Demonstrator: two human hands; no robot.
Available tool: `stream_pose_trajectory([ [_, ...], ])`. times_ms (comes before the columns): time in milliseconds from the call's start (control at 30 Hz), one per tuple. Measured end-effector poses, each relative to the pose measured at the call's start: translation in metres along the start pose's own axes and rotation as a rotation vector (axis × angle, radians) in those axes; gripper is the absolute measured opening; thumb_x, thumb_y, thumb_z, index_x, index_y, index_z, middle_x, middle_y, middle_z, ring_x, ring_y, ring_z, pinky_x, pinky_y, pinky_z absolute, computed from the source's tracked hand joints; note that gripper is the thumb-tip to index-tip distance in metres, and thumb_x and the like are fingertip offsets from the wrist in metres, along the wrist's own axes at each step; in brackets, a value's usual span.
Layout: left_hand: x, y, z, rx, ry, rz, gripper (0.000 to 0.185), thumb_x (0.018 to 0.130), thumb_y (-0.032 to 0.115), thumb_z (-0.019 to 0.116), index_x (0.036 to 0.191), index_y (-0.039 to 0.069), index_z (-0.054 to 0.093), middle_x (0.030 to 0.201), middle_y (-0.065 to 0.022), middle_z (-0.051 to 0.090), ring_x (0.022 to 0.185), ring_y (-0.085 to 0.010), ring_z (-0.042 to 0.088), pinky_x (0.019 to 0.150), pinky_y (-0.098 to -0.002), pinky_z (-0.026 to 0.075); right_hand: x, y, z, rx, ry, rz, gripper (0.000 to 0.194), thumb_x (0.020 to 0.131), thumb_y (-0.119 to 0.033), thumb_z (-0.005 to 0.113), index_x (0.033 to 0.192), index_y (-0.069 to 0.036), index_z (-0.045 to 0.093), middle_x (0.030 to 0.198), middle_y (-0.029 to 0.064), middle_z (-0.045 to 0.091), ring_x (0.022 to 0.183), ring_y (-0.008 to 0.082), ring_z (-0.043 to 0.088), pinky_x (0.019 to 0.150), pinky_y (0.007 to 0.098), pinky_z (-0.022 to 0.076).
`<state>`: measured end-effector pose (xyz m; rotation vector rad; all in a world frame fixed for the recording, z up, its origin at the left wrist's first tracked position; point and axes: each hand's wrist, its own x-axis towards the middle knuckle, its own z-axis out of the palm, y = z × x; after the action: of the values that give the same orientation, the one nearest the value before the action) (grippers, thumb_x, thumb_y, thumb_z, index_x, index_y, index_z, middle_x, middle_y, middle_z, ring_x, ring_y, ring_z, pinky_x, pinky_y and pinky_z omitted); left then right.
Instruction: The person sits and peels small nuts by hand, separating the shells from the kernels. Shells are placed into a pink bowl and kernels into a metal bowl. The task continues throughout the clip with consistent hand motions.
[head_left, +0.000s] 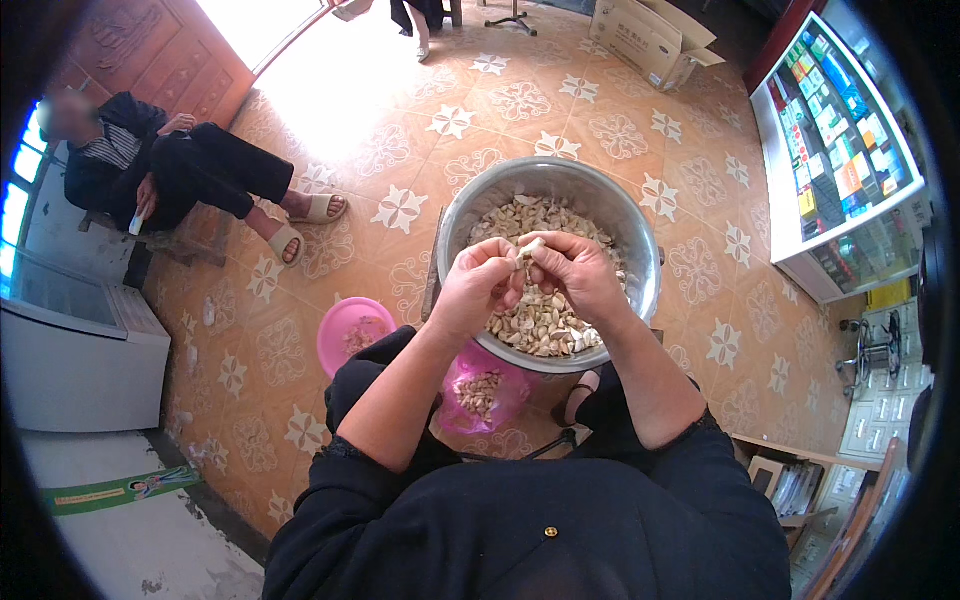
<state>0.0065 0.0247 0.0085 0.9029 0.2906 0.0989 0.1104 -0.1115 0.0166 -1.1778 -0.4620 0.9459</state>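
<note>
Above a large metal basin (457, 202), my left hand (484, 281) and my right hand (577, 271) meet with fingertips together. Between them they pinch one pale garlic clove (530, 250), partly covered by my fingers. Many unpeeled garlic cloves (544, 322) fill the bottom of the basin, and my hands hide some of them. Below the basin's near side, between my knees, a pink plastic bag (514, 386) lies open with peeled-looking cloves (478, 395) in it. To its left, a pink plastic basin (334, 330) contains thin papery skins (364, 335).
A person (150, 161) sits on a wooden bench (187, 238) at the left, near a white freezer (90, 360). Another person's leg (420, 34) shows at the top. A cardboard box (645, 41) and a glass display case (840, 142) with small boxes stand on the right.
</note>
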Motion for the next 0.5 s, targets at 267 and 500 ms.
stream_pose_trajectory([
  [267,0.001,0.002,-0.001,-0.075,-0.002,-0.030,0.014,0.081,0.014,0.044,0.082,0.003,0.052,0.065,-0.0088,0.056,0.048,-0.0150,0.051,0.041,-0.0240,0.037,-0.001,-0.002,0.000,0.048,0.041,0.007,0.017,0.089,-0.012,0.059,0.103,-0.002,0.062,0.075,0.0006,0.059,0.062,0.0065,0.053,0.057,0.0195,0.0441],
  [500,0.000,0.002,0.004,0.181,0.123,-0.061,0.024,0.089,0.028,0.051,0.078,0.007,0.055,0.063,-0.0035,0.054,0.048,-0.0112,0.052,0.042,-0.0231,0.042,-0.001,-0.007,0.011,-0.323,0.048,-0.134,0.014,0.086,-0.009,0.061,0.098,-0.001,0.063,0.073,0.0014,0.060,0.060,0.0063,0.052,0.052,0.0204,0.0411],
])
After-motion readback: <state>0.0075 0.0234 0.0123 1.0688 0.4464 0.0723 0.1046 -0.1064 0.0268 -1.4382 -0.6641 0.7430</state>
